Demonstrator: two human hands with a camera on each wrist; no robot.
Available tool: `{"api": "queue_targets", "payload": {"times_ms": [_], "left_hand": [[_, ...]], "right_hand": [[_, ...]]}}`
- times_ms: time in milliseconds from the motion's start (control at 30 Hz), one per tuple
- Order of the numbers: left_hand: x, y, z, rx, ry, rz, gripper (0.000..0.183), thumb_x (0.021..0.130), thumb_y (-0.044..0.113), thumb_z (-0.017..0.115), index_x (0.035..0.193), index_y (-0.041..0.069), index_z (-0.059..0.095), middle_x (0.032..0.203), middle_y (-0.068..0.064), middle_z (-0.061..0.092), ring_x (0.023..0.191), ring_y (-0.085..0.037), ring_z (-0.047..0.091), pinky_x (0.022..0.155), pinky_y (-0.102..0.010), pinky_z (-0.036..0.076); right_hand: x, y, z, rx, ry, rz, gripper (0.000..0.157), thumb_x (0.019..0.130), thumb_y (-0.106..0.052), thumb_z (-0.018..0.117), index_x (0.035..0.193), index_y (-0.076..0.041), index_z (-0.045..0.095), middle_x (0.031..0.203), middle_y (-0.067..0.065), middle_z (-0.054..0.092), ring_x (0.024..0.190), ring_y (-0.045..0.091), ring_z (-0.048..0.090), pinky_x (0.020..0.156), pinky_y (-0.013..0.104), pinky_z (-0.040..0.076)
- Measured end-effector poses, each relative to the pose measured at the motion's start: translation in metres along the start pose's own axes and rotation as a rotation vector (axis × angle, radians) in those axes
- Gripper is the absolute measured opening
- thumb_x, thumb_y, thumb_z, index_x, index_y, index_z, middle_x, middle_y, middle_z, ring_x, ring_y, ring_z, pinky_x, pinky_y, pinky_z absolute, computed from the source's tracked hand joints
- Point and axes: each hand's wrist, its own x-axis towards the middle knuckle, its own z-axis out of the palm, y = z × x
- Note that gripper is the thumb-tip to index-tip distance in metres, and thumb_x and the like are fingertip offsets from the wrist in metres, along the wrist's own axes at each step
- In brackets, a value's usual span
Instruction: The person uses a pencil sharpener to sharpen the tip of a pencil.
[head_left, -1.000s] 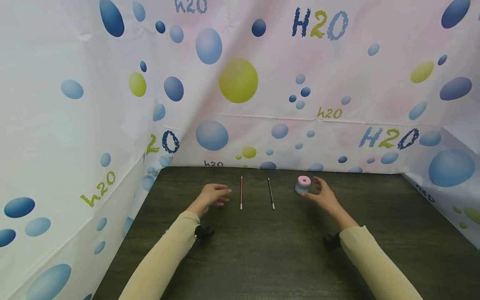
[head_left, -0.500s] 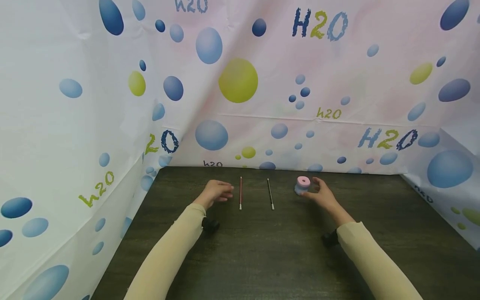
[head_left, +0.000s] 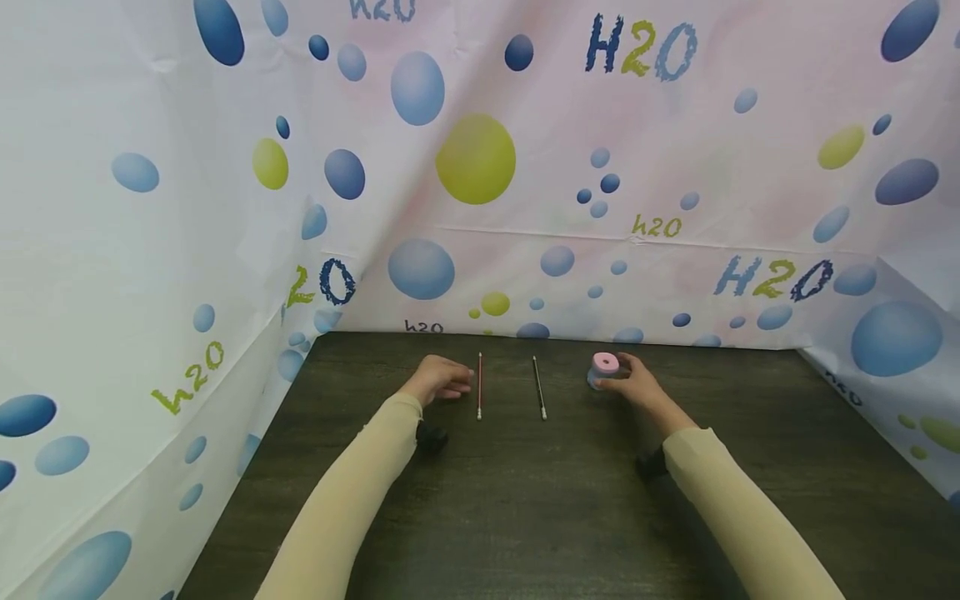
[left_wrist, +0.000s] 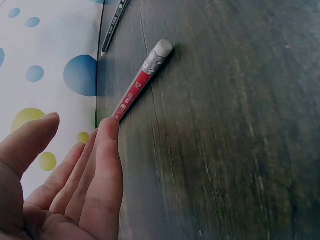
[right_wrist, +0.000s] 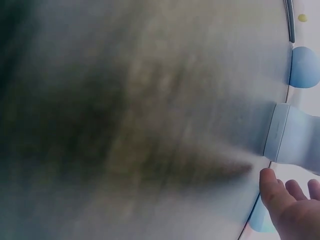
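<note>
A red pencil lies on the dark table with its white eraser end toward me. Just left of it hovers my left hand, fingers extended and thumb apart; in the left wrist view the fingertips overlap the red pencil, and contact cannot be told. A black pencil lies to its right. Farther right stands a waisted pencil sharpener, pink on top with a dark hole, light blue below. My right hand curves about its right side; the right wrist view shows thumb and fingers spread beside the sharpener.
A patterned white sheet with bubbles and H2O lettering rises behind the table and along both sides. Dark wrist cameras sit under both sleeves.
My left hand has moved right and slightly away from me, closer to the red pencil. My right hand has come in closer around the sharpener. Pencils and sharpener have stayed put.
</note>
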Motion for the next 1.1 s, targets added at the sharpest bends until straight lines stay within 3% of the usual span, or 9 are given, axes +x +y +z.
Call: {"api": "queue_targets", "payload": {"times_ms": [200, 467, 1100], "left_hand": [[0.004, 0.002, 0.003, -0.009, 0.012, -0.034, 0.031, 0.095, 0.008, 0.063, 0.123, -0.005, 0.065, 0.128, -0.019, 0.065, 0.102, -0.025, 0.073, 0.075, -0.027, 0.059], [0.01, -0.001, 0.003, -0.027, 0.025, -0.064, 0.029, 0.094, 0.007, 0.064, 0.121, -0.004, 0.066, 0.126, -0.022, 0.066, 0.086, -0.016, 0.075, 0.068, -0.023, 0.058], [0.013, 0.002, 0.008, 0.011, 0.029, -0.103, 0.028, 0.09, 0.005, 0.069, 0.116, -0.006, 0.068, 0.119, -0.021, 0.07, 0.064, -0.008, 0.069, 0.069, -0.026, 0.059]], "right_hand": [[0.006, -0.001, 0.0, 0.035, -0.017, 0.039, 0.09, 0.092, -0.022, 0.067, 0.154, 0.007, 0.008, 0.158, 0.035, 0.014, 0.146, 0.052, 0.018, 0.118, 0.061, 0.021], [0.013, -0.001, -0.001, 0.049, -0.038, 0.059, 0.087, 0.092, -0.017, 0.067, 0.154, 0.008, 0.011, 0.158, 0.035, 0.016, 0.147, 0.051, 0.016, 0.119, 0.061, 0.017], [0.021, 0.0, -0.001, 0.015, -0.068, 0.086, 0.083, 0.093, -0.017, 0.065, 0.153, 0.009, 0.013, 0.159, 0.034, 0.014, 0.147, 0.052, 0.015, 0.119, 0.063, 0.016]]}}
